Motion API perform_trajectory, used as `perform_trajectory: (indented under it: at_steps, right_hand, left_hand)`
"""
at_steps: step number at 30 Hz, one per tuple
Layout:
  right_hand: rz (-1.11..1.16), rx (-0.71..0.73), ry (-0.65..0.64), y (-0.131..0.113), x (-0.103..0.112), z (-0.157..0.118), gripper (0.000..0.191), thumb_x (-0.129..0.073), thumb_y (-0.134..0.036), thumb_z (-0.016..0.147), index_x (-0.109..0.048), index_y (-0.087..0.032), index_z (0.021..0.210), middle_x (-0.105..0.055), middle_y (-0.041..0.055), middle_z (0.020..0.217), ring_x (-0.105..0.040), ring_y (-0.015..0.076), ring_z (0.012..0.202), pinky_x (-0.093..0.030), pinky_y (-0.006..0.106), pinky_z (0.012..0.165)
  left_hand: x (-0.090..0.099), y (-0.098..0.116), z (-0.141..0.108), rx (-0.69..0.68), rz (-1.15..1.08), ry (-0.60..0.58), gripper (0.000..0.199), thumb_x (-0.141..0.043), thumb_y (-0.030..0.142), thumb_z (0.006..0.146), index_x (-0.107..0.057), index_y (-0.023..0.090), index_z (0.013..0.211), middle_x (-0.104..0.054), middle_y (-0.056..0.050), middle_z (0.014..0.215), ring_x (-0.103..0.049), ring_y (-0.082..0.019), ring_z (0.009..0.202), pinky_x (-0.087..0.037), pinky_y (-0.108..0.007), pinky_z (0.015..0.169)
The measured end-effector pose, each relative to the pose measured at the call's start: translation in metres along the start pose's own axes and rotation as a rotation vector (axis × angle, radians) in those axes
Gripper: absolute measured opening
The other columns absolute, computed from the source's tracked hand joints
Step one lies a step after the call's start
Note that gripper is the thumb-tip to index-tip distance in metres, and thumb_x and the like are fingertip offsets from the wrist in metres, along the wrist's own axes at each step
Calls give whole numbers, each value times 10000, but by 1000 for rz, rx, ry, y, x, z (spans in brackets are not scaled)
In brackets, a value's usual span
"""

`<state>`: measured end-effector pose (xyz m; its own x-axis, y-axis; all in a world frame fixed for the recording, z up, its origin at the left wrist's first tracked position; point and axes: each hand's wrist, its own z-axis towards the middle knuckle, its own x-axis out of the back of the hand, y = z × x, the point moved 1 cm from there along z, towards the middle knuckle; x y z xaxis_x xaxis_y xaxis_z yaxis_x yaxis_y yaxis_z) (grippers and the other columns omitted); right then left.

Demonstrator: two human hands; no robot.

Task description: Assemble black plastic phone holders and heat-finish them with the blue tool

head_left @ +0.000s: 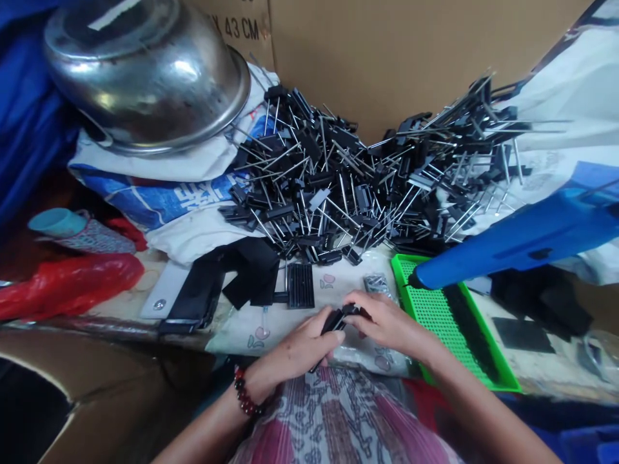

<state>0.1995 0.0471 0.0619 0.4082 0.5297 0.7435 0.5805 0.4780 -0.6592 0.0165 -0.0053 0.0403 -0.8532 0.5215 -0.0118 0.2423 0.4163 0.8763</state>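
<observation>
My left hand [309,345] is closed around a small black plastic piece [333,321] just above the table edge, close to my lap. The fingers of my right hand [384,321] pinch the far end of the same piece, partly covering it. A ribbed black block [300,286] lies on the patterned mat beyond my left hand. Past my right fingers rests a small packet with grey contents [377,283], too small to make out. Behind both hands rises a large heap of black plastic parts with thin metal rods [333,174].
Right of my hands, a green perforated tray [425,322] holds small dark bits, with a blue power screwdriver [503,241] above it. Black sheets [251,264] lie left. Farther back are an upturned steel basin [145,84], a light-blue cup [58,222] and red plastic [91,280].
</observation>
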Motion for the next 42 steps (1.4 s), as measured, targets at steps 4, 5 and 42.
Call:
perform_trajectory:
  at_steps: [4,5,42]
  right_hand:
    - [-79,15,4,-1,-1,-1,85,-524,-236,917,-550,-193,986,-635,14,788,-584,185,732,-418,297,689]
    - [-84,16,4,-1,-2,0,80,-524,-237,917,-550,-193,979,-638,16,793,-585,186,733,-411,294,683]
    - [138,-78,-120,-10,-11,0,225,-506,-184,881,-496,-227,1101,-633,17,942,-619,202,849,-442,303,715]
  left_hand:
    - [-2,9,-2,-1,76,26,252,-454,326,855,-509,182,1055,-537,31,663,-534,-144,558,-437,-274,579]
    - [-3,10,-2,3,83,33,253,-451,328,856,-511,180,1052,-533,32,658,-531,-145,554,-434,-271,571]
    - [9,-1,-7,127,-288,-5,389,-556,318,818,-541,171,1178,-676,-45,830,-599,-121,535,-460,-213,460]
